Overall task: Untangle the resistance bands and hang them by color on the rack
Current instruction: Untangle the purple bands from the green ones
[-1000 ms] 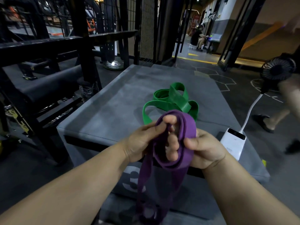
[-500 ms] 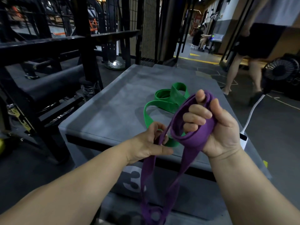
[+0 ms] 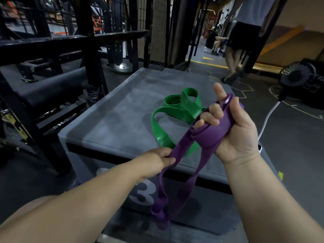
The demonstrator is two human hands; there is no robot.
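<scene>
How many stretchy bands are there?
2. The purple band is gripped by the left hand and right hand, dangling in front of the box. The green band lies on the box top. Others may be hidden.

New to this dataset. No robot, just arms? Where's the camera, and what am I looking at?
There is no machine here: a person works with bare hands. The one camera sits on their head and looks forward and down, so both arms come in from the bottom edge. The wide lens bends straight lines.

The right hand grips a bunched part of a purple band, with the index finger sticking up. The left hand pinches one strand lower down. The rest of the band hangs in loops in front of a grey padded box with a 3 on its front. A green band lies on the box top in loose loops, held by nobody. A black metal rack stands to the left.
</scene>
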